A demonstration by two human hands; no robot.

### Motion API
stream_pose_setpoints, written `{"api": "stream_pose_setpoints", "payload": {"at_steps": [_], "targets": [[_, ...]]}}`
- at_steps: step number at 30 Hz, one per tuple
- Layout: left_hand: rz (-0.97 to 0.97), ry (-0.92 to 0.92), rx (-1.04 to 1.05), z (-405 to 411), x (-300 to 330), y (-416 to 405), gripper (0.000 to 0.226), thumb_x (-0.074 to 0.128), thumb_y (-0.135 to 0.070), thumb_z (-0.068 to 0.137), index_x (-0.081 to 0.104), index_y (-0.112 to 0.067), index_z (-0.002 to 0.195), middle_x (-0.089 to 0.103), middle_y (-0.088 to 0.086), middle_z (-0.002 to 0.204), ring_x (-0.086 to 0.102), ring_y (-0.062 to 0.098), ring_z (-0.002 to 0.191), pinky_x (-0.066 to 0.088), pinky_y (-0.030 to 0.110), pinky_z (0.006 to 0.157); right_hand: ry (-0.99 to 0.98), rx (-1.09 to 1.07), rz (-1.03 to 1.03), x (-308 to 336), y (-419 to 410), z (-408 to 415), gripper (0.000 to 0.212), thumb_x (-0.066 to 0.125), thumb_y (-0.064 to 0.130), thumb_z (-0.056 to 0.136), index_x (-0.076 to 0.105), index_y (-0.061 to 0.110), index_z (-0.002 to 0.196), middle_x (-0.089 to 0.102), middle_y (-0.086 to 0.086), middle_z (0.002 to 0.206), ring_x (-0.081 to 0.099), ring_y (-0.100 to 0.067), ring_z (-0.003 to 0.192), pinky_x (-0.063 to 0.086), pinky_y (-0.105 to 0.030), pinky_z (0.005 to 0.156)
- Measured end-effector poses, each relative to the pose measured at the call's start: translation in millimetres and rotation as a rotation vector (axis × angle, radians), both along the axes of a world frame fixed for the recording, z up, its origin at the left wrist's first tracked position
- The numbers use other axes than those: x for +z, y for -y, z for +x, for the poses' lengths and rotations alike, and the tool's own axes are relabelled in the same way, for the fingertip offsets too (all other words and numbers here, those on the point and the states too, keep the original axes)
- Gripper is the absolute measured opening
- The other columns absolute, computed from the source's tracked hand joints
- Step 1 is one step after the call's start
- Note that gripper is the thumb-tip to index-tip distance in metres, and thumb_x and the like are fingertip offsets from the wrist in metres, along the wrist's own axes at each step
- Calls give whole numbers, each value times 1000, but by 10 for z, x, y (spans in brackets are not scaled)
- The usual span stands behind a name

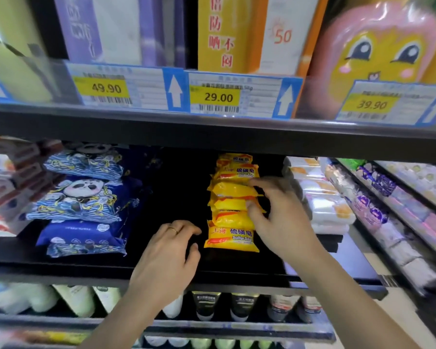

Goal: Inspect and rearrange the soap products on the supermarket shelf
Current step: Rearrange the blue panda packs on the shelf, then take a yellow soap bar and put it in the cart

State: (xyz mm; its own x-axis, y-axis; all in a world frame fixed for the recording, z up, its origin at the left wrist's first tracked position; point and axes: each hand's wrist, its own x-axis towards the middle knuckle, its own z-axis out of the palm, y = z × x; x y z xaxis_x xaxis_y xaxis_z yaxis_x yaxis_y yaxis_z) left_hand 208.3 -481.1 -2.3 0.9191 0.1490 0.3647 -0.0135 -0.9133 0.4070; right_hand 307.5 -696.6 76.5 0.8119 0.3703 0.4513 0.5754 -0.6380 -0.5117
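A row of yellow sulfur soap packs (232,202) runs front to back on the dark middle shelf (161,270). My right hand (280,217) reaches into the row from the right; its fingers and thumb are curled round one of the middle yellow packs. The front pack (230,239) lies flat with its label up. My left hand (169,255) rests on the shelf just left of the front pack, fingers loosely bent, a ring on one finger, holding nothing. Blue panda-print soap packs (83,197) are stacked to the left.
White and orange wrapped packs (322,202) sit right of the yellow row. Red and white boxes (8,187) stand at the far left. A dark gap lies between the blue and yellow packs. Price tags (219,96) hang on the shelf above; tubes (207,306) fill the shelf below.
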Motion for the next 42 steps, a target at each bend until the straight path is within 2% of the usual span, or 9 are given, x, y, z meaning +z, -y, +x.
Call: {"api": "stream_pose_setpoints", "payload": {"at_steps": [4,7,10,21,25,28,34,38,42], "targets": [[-30,5,7,1,-6,-8,30,54,-31,96,63,-33,124,56,-22,125,48,5,116,46,28,100,-23,10,-29,0,-149,239,43,59,32,99,55,35,142,47,2,143,49,-20,131,42,-31,109],[-45,10,12,-2,-3,-7,30,53,-34,95,62,-35,124,54,-25,125,46,2,117,46,26,99,-64,44,-45,-91,-230,304,48,52,39,92,54,42,140,48,7,144,51,-20,132,44,-49,109],[-52,11,13,0,10,-9,30,51,-36,95,61,-37,123,53,-27,125,45,1,117,45,24,99,-57,39,-1,-159,-248,350,40,54,38,92,64,41,131,58,11,133,59,-14,122,47,-47,105],[-103,24,30,-9,36,1,24,56,-34,95,64,-37,117,55,-28,120,46,-2,115,45,23,95,78,-35,253,-189,-184,173,25,69,15,97,78,32,113,67,15,119,55,14,111,38,-3,95],[-246,66,34,-17,78,9,19,54,-30,99,67,-37,112,60,-28,112,50,-3,112,47,28,93,139,-21,358,-220,-170,-169,27,69,13,96,78,30,115,64,16,122,56,6,118,39,-4,96],[-548,159,56,-65,204,4,19,54,-28,102,71,-37,103,67,-26,105,59,-2,107,48,30,93,162,11,430,-290,-178,-415,32,71,6,92,78,28,115,65,11,124,61,-4,118,44,-8,95],[-1009,57,-15,-275,551,156,50,44,-69,84,74,-33,99,75,-4,90,70,14,84,55,43,80,219,43,466,-431,-219,-797,31,69,12,93,76,26,119,62,2,131,61,-17,121,52,-26,96],[-1213,-168,-98,-307,693,283,37,69,-55,88,75,-23,107,78,3,98,76,19,85,61,40,82,286,57,456,-494,-242,-879,28,68,14,93,76,23,119,60,2,132,62,-20,118,53,-30,93],[-1280,-192,-73,-338,665,301,20,66,-25,95,73,-18,112,80,2,100,77,20,89,62,28,76,247,110,465,-499,-205,-937,30,71,8,90,77,22,116,57,-4,135,58,-14,126,53,-29,95]]}}
